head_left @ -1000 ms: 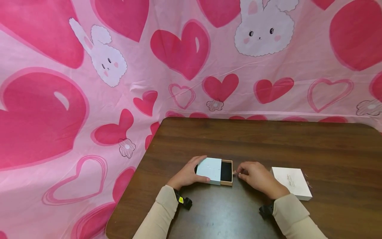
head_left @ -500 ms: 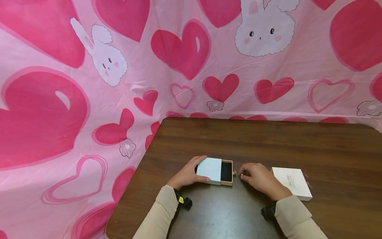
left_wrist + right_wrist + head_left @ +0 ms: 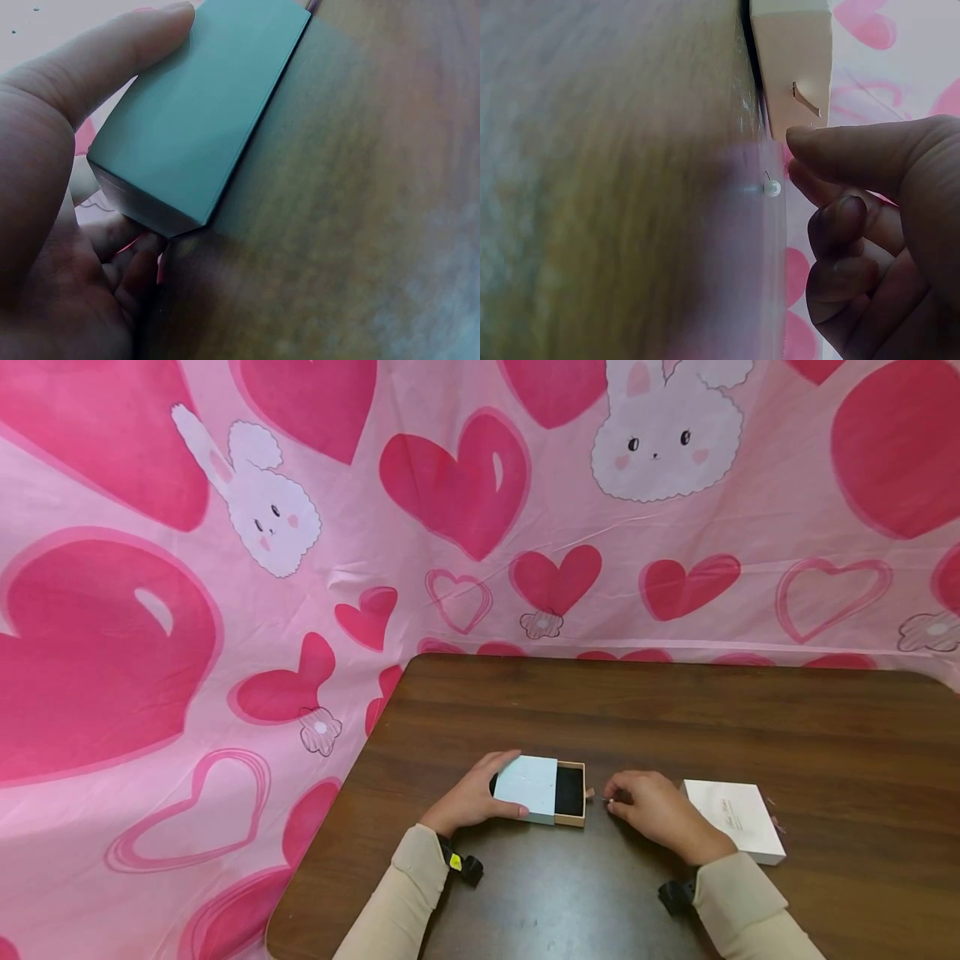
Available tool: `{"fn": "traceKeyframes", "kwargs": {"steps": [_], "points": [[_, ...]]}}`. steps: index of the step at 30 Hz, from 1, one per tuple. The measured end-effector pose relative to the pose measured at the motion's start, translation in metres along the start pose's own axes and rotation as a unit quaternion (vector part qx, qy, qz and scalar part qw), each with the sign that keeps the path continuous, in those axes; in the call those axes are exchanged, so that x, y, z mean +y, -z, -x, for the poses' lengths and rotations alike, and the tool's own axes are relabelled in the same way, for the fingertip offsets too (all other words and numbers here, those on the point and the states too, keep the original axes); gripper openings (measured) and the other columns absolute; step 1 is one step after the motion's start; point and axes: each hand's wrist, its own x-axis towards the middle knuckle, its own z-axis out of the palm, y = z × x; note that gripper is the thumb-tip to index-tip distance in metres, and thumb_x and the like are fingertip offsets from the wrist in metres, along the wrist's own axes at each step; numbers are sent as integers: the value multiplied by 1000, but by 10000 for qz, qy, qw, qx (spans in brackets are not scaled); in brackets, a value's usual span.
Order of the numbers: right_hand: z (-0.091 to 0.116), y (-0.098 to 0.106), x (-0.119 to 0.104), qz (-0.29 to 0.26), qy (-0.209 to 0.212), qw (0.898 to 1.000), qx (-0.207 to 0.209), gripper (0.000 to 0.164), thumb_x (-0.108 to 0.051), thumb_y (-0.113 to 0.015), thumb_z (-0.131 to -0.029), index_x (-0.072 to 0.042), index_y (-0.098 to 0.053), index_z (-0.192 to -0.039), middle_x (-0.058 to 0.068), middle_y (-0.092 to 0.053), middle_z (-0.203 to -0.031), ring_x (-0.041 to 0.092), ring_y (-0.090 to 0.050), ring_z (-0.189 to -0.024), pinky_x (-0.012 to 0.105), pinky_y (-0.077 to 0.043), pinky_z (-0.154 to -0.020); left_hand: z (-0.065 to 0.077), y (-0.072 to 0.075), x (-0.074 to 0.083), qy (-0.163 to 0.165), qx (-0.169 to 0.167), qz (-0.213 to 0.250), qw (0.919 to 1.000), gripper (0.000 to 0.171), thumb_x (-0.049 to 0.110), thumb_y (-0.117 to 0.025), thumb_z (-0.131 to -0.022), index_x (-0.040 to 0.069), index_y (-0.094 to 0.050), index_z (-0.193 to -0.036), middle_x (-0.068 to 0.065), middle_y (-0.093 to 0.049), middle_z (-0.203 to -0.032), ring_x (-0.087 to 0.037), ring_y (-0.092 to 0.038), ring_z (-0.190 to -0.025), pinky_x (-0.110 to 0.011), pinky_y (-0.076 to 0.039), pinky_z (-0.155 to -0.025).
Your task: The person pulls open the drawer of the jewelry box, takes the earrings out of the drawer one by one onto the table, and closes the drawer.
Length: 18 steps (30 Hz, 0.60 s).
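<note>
My left hand [image 3: 474, 793] grips the pale blue sleeve of a small slide-out box [image 3: 526, 783], thumb along the near side and fingers at the far side. In the left wrist view my thumb lies against the pale blue sleeve [image 3: 210, 112]. The drawer [image 3: 570, 793] sticks out to the right, showing a black lining, with a short ribbon tab [image 3: 589, 792] on its end. Just right of that tab, my right hand [image 3: 648, 806] pinches a tiny pearl earring [image 3: 772, 188] with a thin wire. The pearl shows by my thumb and forefinger tips; the pinched part is hidden.
A white box [image 3: 731, 818] with printed lettering lies to the right, partly behind my right wrist. Something small and pinkish [image 3: 776, 818] shows at its right edge. The brown wooden table [image 3: 570, 893] meets a pink heart-and-rabbit curtain [image 3: 465, 585] at its back and left.
My right hand has drawn slightly to the right, away from the ribbon tab, with the earring between its fingertips. The left hand and the box have stayed still.
</note>
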Motion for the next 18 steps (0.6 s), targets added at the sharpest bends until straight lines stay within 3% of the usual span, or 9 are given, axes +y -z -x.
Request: {"fn": "traceKeyframes", "kwargs": {"steps": [18], "points": [[2, 0, 1, 5, -19, 10000, 33, 16, -10, -78, -81, -21, -67, -83, -13, -60, -80, 10, -54, -74, 37, -48, -70, 1, 0, 1, 31, -17, 4, 10000, 97, 56, -81, -70, 36, -32, -151, 6, -32, -150, -18, -37, -125, -52, -34, -103]]}}
